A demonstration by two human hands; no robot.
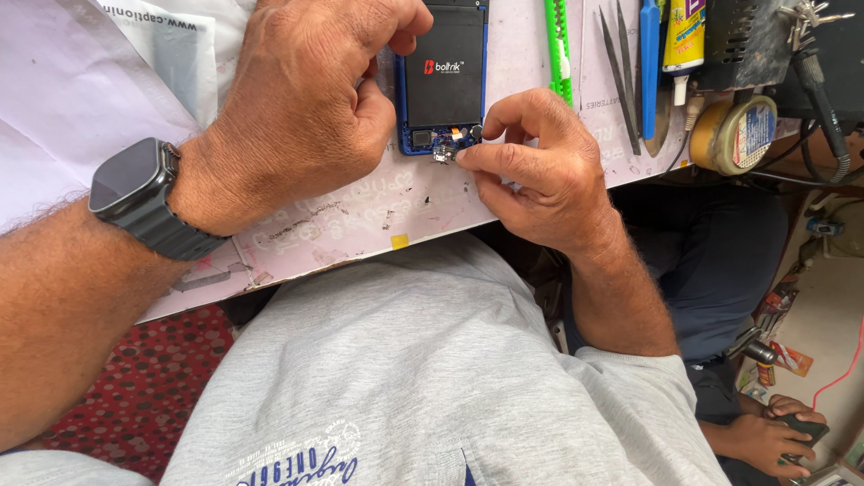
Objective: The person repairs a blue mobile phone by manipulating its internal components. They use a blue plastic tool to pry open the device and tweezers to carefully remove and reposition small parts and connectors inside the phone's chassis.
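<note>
Between both hands, on the pale bench: opened blue phone, black battery exposed. Left hand rests over its left edge, grip curled, steadying it. Right hand, grip narrow, pinches a small connector part at the phone's lower end. Beyond the right hand: green cutter, tweezers, tape roll
</note>
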